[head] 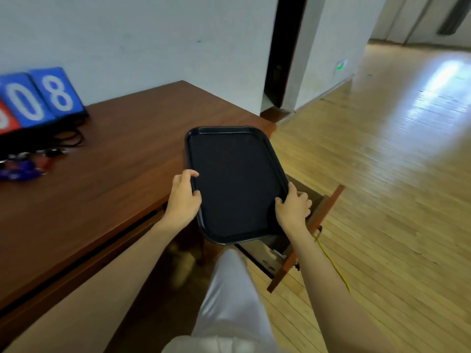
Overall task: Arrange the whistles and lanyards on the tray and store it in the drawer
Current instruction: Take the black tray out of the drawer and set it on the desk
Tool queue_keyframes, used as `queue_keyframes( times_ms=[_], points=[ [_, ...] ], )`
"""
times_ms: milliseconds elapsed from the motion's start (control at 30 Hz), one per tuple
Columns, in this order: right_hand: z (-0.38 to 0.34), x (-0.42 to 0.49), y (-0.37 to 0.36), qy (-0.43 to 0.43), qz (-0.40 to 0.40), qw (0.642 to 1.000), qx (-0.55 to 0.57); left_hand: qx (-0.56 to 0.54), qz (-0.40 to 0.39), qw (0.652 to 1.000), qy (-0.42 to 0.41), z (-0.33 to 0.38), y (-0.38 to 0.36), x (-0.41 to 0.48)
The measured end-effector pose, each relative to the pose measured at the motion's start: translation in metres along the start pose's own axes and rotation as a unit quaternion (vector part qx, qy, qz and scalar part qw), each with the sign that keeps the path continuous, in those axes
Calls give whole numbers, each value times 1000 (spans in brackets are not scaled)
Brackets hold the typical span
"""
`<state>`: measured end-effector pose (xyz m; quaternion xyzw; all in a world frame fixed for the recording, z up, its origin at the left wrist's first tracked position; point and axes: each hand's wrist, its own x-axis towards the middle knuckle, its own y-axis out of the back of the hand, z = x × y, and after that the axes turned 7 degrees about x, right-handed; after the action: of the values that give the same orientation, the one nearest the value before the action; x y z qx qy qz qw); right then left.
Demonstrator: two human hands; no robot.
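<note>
Head view, single frame.

Tray (pixel 237 179): dark, rectangular, rounded corners, raised rim; held in both hands in front of the person, long axis pointing away; its far end overlaps the right end of the table (pixel 114 174), its near end overlaps the open drawer (pixel 331 202); whether the far end touches the tabletop cannot be told.

Left hand (pixel 183 197): grips the tray's left rim near the middle of the long side; thumb and forefinger lie curled over the top of the rim, slightly apart; the other fingers are hidden below the tray.

Right hand (pixel 293 207): grips the right rim nearer the person's end; thumb presses on the inner face, fingers curl together round the outer edge.

Drawer: pulled out from the table's right end, wooden front tilted across the view, dark interior partly hidden by the tray and the right forearm.

Whistles (pixel 23 166): blue and red, blurred, in a cluster on the tabletop at far left; count not readable; black lanyards (pixel 68 138) lie looped just behind them; both well apart from the tray.

Scoreboard (pixel 38 98): blue number cards reading 0 and 8, a red card at the frame edge; stands behind the lanyards against the wall.

Other: light wooden floor (pixel 382 200); thin yellow cord (pixel 331 261) beside the right forearm; pale trouser leg (pixel 229 301) below the tray.
</note>
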<state>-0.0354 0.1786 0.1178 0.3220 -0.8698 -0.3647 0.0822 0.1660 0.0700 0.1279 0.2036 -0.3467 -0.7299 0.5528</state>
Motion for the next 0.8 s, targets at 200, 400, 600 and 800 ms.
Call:
queue_keyframes(
  times_ms=[200, 400, 600, 800],
  points=[
    [-64, -15, -71, 117, -102, 988, -6, 27, 68, 992, 100, -60, 69, -22],
    [-124, -37, -133, 199, -163, 965, -42, 37, 110, 975, 187, -113, 117, -51],
    [-152, -61, -179, 260, -205, 941, -65, 32, 120, 957, 262, -151, 137, -77],
    [-172, -74, -206, 339, -229, 909, -78, 50, 146, 942, 299, -170, 147, -101]
  ],
)
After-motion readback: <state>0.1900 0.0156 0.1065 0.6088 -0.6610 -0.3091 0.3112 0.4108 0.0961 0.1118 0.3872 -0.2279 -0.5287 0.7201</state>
